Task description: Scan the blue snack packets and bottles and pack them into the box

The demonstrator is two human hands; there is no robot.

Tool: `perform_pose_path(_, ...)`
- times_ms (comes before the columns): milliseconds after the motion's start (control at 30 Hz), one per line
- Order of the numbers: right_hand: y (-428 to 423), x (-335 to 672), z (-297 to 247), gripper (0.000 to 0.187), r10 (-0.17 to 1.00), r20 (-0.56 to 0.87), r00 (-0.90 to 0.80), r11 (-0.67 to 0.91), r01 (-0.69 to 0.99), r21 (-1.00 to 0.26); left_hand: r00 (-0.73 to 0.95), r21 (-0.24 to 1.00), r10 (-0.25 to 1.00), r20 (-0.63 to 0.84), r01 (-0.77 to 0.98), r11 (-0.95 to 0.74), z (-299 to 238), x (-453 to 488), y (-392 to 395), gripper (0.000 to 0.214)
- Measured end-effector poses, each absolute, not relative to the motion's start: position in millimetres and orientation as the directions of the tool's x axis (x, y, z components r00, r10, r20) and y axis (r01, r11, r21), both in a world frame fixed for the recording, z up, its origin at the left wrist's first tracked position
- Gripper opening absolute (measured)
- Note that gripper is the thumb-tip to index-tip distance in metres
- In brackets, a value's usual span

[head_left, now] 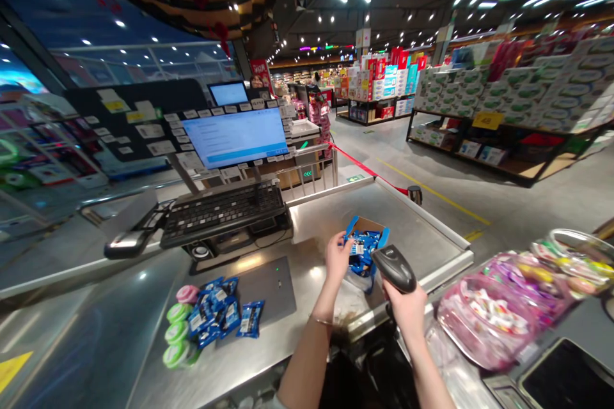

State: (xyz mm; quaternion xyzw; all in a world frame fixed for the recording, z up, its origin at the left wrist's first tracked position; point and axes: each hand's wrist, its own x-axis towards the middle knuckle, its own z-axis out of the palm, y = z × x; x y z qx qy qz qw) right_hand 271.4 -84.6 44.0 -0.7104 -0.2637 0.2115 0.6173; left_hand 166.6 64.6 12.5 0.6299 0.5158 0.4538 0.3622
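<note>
My right hand (407, 307) is wrapped round the handle of a black barcode scanner (396, 268), whose head points left over an open box. Blue snack packets (367, 249) fill this box, and its blue and brown cardboard flap (380, 227) stands up at the back. At the box's left side, my left hand (338, 255) has its fingers closed on a blue packet with a white label. On the counter to the left lies a pile of blue packets (218, 310), with a single packet (250, 319) apart from it. Green-lidded tubs (176, 333) and a pink one (187, 294) line the pile's left side.
A monitor (237, 134) and a black keyboard (225, 208) stand behind the steel counter (316, 326). Pink containers of sweets (484, 319) sit at the right. A red belt barrier (355, 160) runs beyond the counter, with stacked boxes (499, 92) farther off.
</note>
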Motion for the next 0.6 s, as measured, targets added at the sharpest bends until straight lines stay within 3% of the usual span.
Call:
perform_pose_path(100,-84.8,261.0,46.2,0.037,0.702,0.074,0.708,-0.066,0.168,-0.984,-0.110,0.995,0.988,0.104,0.012,-0.103,17.9,137.3,56.3,0.044)
perform_pose_path(233,-86.3,234.9,45.7,0.039,0.817,0.104,0.567,-0.057,0.259,-0.964,-0.193,0.974,0.981,0.015,-0.217,-0.058,21.2,92.1,36.7,0.057)
perform_pose_path(600,-92.2,152.9,49.0,0.033,0.951,0.133,0.280,-0.005,0.442,-0.897,-0.359,0.972,0.933,-0.032,-0.228,-0.054,7.5,-5.9,-4.1,0.065)
